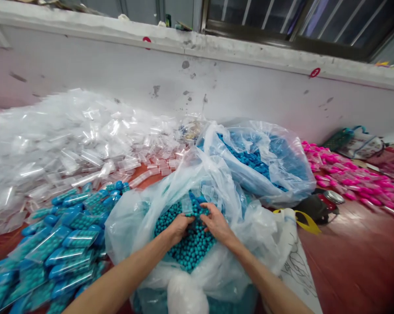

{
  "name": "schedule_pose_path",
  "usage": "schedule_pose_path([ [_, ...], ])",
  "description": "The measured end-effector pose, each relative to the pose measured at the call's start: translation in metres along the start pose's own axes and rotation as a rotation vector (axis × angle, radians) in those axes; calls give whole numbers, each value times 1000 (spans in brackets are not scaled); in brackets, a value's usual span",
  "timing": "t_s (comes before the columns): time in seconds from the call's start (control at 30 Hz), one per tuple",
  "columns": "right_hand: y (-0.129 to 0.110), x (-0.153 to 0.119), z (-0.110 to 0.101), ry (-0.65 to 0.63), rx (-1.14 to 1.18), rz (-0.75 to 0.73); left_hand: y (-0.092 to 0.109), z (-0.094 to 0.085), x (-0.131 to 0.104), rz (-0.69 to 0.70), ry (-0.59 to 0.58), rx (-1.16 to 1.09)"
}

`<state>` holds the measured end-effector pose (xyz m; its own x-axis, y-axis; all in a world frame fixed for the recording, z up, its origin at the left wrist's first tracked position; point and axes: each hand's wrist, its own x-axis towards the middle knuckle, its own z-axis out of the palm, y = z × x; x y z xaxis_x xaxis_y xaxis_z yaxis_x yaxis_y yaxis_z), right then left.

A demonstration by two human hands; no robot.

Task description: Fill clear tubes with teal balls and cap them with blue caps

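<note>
Both hands are inside an open plastic bag [128, 222] full of small teal beads [192, 248]. My left hand [181, 226] has its fingers closed at the lower end of a clear plastic tube [186, 204], which stands upright over the beads. To the right of it, my right hand [216, 221] is at the beads with fingers apart and curved, beside a blue piece [194, 201]. Nothing can be made out in the right hand.
Clear empty tubes [85, 131] are heaped at the left, above filled blue-capped tubes [69, 240]. Behind stands a bag of blue pieces [282, 161]. Pink-capped tubes [357, 174], a dark object with a yellow strap [310, 223] and a white sheet [298, 270] lie right.
</note>
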<state>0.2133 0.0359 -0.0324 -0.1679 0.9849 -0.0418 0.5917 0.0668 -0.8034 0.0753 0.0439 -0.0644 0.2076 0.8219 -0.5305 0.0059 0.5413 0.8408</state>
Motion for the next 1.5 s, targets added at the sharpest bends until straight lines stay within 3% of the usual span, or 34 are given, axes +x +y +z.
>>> schedule_pose_path([
  [0.07, 0, -4, -8, -9, 133, 52, 1, -6, -5, -14, -19, -121],
  [0.13, -3, -13, -18, -68, 73, 39, 2, -13, -12, -31, -33, -199],
  [0.27, -9, -30, -34, -188, -354, -67, 1, -26, -27, -37, -21, -271],
  [0.37, -12, -31, -38, -161, -627, -1, 1, -34, -38, -34, 0, -289],
  [0.47, -16, -24, -31, -132, -748, -3, 1, -39, -46, -16, -18, -282],
  [0.63, -26, -3, -1, -67, -862, -111, -2, -41, -50, -36, -116, -250],
  [0.8, -24, 14, 17, -141, -919, -137, -1, -41, -54, -35, -107, -324],
  [0.97, -18, 11, 6, -52, -615, -137, -3, -41, -60, 23, -149, -345],
  [1.1, -17, 5, -3, -185, -243, -94, -6, -38, -55, 93, -53, -193],
  [1.23, -19, 4, -3, -2, -104, -107, -6, -35, -52, 85, 66, -118],
  [1.4, -29, 3, 7, -93, 554, 179, -5, -30, -58, 111, -58, -146],
  [1.5, -33, -3, 14, -79, 644, 240, -6, -26, -59, 142, -105, -178],
])
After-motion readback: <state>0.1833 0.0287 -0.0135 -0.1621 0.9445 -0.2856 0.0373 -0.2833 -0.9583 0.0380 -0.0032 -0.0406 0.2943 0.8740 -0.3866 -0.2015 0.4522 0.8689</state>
